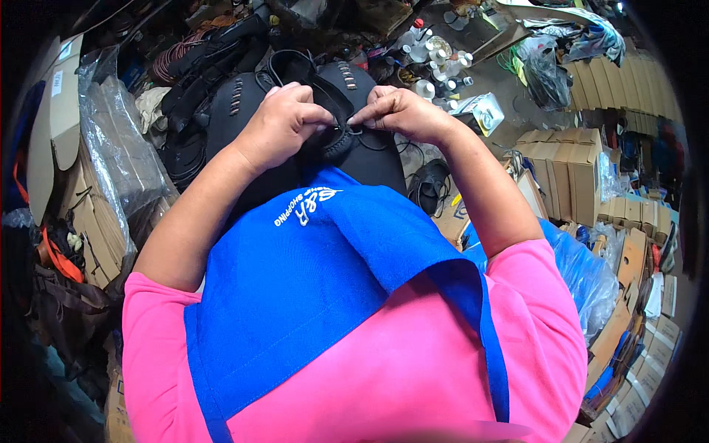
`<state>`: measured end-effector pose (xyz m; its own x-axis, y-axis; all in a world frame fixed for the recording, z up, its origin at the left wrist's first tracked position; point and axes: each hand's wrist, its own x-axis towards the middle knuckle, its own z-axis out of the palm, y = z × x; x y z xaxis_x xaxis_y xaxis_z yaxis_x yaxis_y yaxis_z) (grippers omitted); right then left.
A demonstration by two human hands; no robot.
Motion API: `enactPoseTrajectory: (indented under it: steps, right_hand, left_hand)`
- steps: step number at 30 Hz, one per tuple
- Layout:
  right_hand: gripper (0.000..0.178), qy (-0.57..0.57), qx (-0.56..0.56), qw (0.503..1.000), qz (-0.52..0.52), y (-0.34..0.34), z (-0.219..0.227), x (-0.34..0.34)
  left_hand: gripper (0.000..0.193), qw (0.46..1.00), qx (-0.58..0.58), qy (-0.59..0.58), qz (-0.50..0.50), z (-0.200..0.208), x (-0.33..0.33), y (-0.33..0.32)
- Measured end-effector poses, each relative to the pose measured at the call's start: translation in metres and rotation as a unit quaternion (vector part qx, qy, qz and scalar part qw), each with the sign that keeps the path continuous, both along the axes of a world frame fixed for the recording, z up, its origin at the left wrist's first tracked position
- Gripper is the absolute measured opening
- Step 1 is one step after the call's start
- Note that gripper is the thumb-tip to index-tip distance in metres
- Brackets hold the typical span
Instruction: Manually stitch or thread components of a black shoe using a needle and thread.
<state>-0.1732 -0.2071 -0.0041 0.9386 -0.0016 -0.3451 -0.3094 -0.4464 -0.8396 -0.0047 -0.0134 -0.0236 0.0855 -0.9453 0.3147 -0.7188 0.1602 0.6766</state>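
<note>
Across my lap lies a black shoe (337, 148), its rounded toe toward me and a loop of black strap or edge standing up at its far end. My left hand (284, 122) is closed in a pinch at the left of the toe. From the right, my right hand (402, 114) pinches at the other side, its fingertips close to the left ones. What sits between the fingers is too small to make out. A thin dark cord curves beside the shoe under my right hand. My blue apron (295, 229) spreads below it.
Several plastic bottles (436, 63) stand on the floor ahead to the right. Cardboard boxes (565, 173) are stacked at the right. Plastic-wrapped cardboard (118, 140) leans at the left. A dark shoe-like item (430, 186) lies by my right leg.
</note>
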Motion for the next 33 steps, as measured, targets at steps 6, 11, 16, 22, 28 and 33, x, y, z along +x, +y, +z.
enactPoseTrajectory:
  steps: [6,11,16,22,28,33]
  right_hand:
    - [0.034,-0.048,-0.064,0.997,0.0,0.007,0.003,0.0]
    - [0.028,-0.062,-0.078,0.992,-0.084,0.024,0.004,-0.015]
    - [0.027,-0.03,0.031,0.99,-0.132,0.021,0.0,-0.013]
    - [0.029,0.005,0.132,0.979,-0.156,0.019,-0.008,-0.009]
    - [0.024,0.001,0.147,0.976,-0.16,0.024,-0.003,-0.003]
    - [0.018,0.035,0.0,0.995,-0.09,0.023,0.016,0.01]
  left_hand:
    - [0.009,0.986,-0.023,-0.163,-0.015,0.022,-0.005,-0.002]
    - [0.023,0.994,0.041,0.001,0.102,0.01,-0.018,0.026]
    - [0.02,0.987,0.083,0.017,0.14,0.012,-0.014,0.024]
    - [0.019,0.972,0.123,0.12,0.163,-0.002,-0.021,0.014]
    - [0.013,0.914,0.189,0.322,0.157,-0.004,-0.032,0.0]
    - [0.011,0.99,0.104,-0.04,0.081,0.02,-0.025,-0.001]
